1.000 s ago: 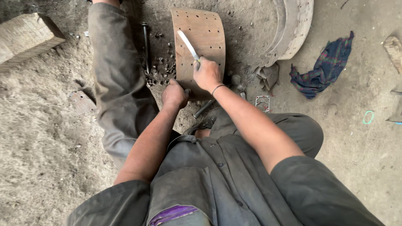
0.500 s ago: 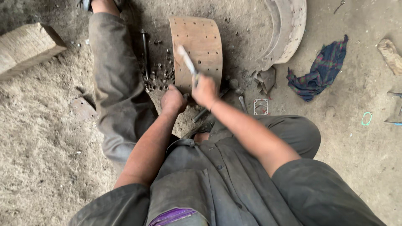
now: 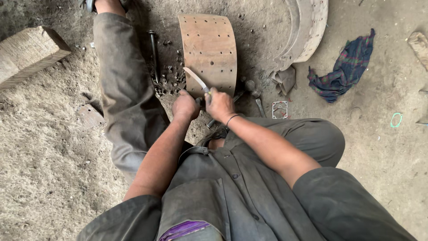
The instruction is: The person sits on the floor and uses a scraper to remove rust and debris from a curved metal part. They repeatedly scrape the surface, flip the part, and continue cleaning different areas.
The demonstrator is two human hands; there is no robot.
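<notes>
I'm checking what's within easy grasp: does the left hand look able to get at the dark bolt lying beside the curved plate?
Probably yes. The left hand grips the near edge of the curved plate, and the dark bolt lies just beyond on open ground, nothing between.

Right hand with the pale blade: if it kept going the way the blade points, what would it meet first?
The right hand aims the blade up-left, over the curved brown plate; beyond its edge, probably the scattered small metal bits, though depth is unclear.
</notes>
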